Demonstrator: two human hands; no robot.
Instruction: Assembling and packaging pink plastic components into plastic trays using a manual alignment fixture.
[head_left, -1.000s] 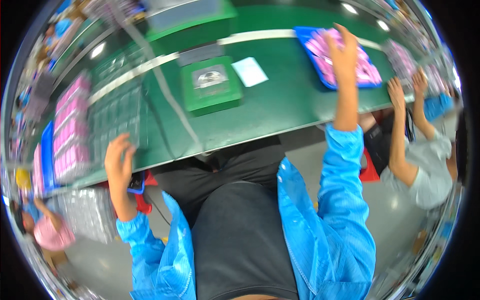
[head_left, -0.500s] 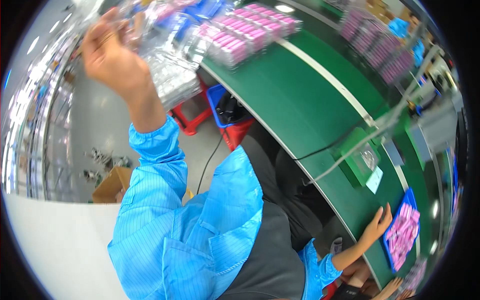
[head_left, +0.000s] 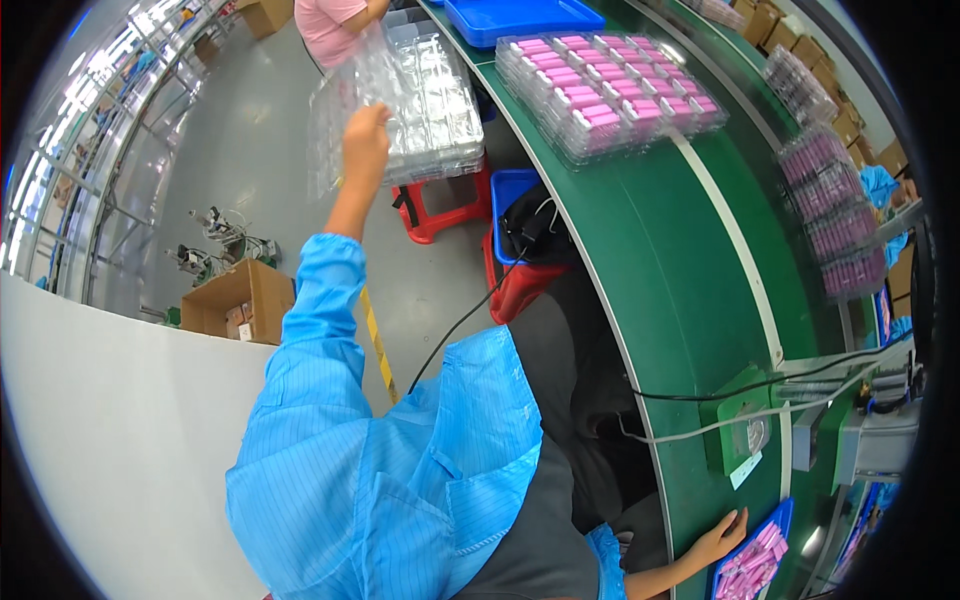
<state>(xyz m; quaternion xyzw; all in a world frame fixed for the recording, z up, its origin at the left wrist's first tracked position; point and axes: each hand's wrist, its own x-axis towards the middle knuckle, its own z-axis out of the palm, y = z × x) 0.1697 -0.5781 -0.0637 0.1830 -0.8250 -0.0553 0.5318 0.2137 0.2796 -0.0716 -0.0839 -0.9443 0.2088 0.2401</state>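
Observation:
My left hand (head_left: 367,140) is raised at the upper left, its fingers closed on the edge of a clear plastic tray (head_left: 330,125). This thin tray hangs beside a stack of clear plastic trays (head_left: 440,115) on a red stool (head_left: 432,212). At the lower right, my right hand (head_left: 722,537) is by the near edge of a blue tray (head_left: 785,515), fingers loosely apart and apparently holding nothing. Loose pink cylinders (head_left: 752,567), which look like battery cells, fill that tray. More pink cylinders stand in rows in a clear tray stack (head_left: 610,105) on the green bench.
The green bench (head_left: 660,250) curves along my right. On it are a green fixture (head_left: 730,420), cables and an empty-looking blue tray (head_left: 520,18). A blue bin (head_left: 512,200) holds a black item. A cardboard box (head_left: 240,300) and a person in pink (head_left: 330,30) are to the left.
The view has swung, so the bench and stools sit differently. My left hand has come near the tray stack with the clear tray in its grip. My right hand stays beside the blue tray.

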